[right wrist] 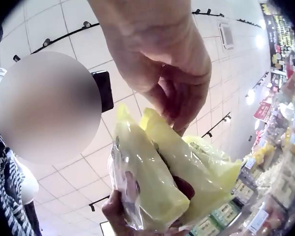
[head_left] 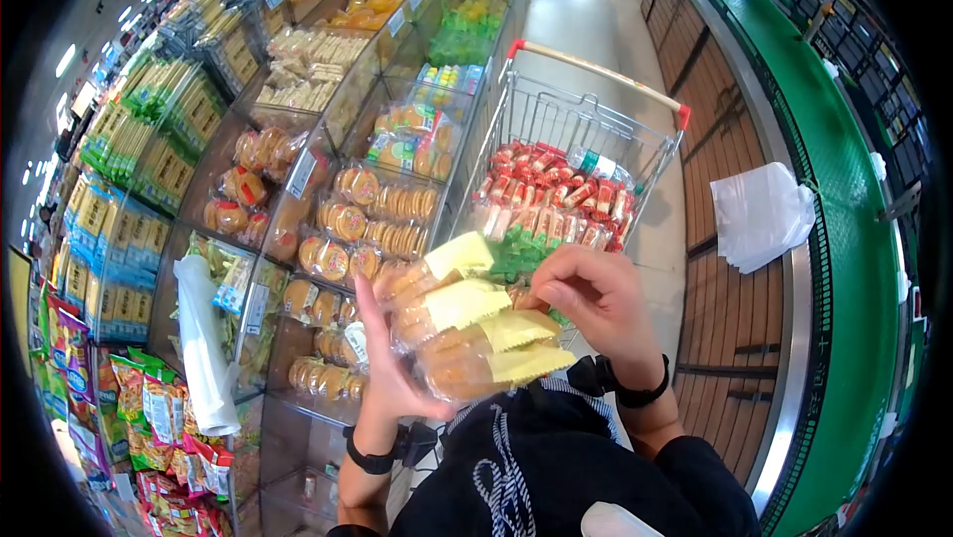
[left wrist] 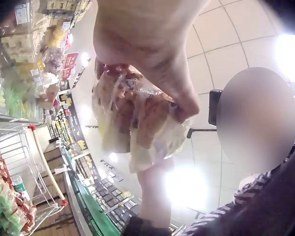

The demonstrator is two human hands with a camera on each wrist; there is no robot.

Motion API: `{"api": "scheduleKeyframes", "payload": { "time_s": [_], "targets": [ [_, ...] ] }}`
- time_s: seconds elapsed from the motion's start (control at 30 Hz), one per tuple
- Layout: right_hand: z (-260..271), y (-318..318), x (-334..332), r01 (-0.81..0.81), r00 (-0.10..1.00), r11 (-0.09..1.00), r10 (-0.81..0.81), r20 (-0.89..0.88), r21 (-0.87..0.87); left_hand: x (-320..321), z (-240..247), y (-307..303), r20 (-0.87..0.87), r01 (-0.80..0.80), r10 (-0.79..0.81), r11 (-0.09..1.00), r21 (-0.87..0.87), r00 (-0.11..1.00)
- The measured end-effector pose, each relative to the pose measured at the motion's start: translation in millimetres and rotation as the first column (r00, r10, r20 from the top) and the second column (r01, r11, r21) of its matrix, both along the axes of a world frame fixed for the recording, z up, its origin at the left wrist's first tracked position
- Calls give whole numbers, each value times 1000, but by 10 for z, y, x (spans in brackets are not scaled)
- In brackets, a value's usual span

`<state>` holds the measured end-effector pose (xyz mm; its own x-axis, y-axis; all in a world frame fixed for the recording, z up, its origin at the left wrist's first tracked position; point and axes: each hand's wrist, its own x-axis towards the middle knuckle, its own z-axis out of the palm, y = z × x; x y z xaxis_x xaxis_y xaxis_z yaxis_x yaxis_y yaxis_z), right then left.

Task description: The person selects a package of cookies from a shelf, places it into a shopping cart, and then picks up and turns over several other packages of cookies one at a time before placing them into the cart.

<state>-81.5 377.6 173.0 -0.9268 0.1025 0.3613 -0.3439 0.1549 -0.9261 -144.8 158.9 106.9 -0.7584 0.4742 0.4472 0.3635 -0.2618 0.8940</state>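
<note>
Several clear packs of round baked goods with yellow ends (head_left: 462, 309) rest in the left hand (head_left: 389, 373), whose thumb and fingers spread around their sides. From the left wrist, the hand (left wrist: 147, 49) grips the packs (left wrist: 137, 118) from behind. The right hand (head_left: 596, 304) is beside the yellow ends with its fingers curled inward. In the right wrist view, the right hand's (right wrist: 162, 64) fingertips are close to the packs (right wrist: 152, 172); whether they pinch a wrapper edge cannot be told.
A shopping cart (head_left: 593, 79) with red-wrapped packets (head_left: 556, 190), green ones and a bottle (head_left: 601, 166) stands ahead. Divided bins of packaged biscuits (head_left: 342, 221) line the left, with a plastic bag roll (head_left: 204, 348). On the right are a green counter (head_left: 854, 269) and hanging clear bags (head_left: 759, 214).
</note>
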Motion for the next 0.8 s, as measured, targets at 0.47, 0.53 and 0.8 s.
{"api": "scheduleKeyframes", "payload": {
  "time_s": [0.47, 0.53, 0.8],
  "targets": [
    [-3041, 506, 1046, -852, 126, 522, 121, 985, 45, 7, -363, -290, 196, -334, 336, 941, -45, 921],
    [-3059, 519, 1184, -733, 90, 667, 291, 953, -134, 23, -432, -368, 217, -352, 357, 934, -62, 909],
    [-3021, 588, 1228, -583, 167, 780, 388, 907, -226, 51, -559, -353, 317, -385, 378, 922, -44, 870]
  ]
}}
